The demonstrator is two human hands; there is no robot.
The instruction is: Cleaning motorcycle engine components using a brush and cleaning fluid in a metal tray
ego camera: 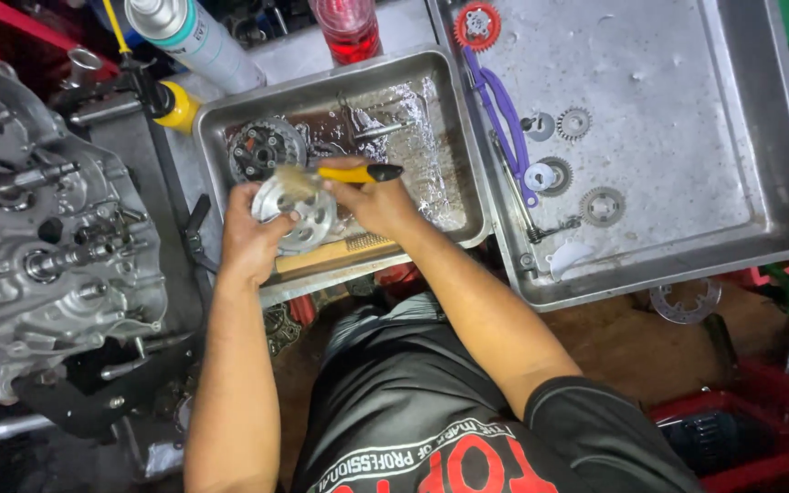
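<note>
Left hand (250,239): fingers curled around the rim of a round metal clutch part (296,212), held over the small wash tray (457,137).
Right hand (378,203): fingers pinched on the yellow-handled brush (347,173), bristles on the part's face.
Technique: tilt the part toward the tray so runoff drains inward; work the bristles into each opening.
Nearby: second clutch component (265,148) lying in the tray; engine case (47,219) at left.

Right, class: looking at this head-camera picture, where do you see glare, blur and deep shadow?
Head view: glare flashes off the wet floor of the small metal tray; the brush in the right hand blurs at its bristles over the round metal part held by the left hand; the lower left corner sinks into shadow.
</note>
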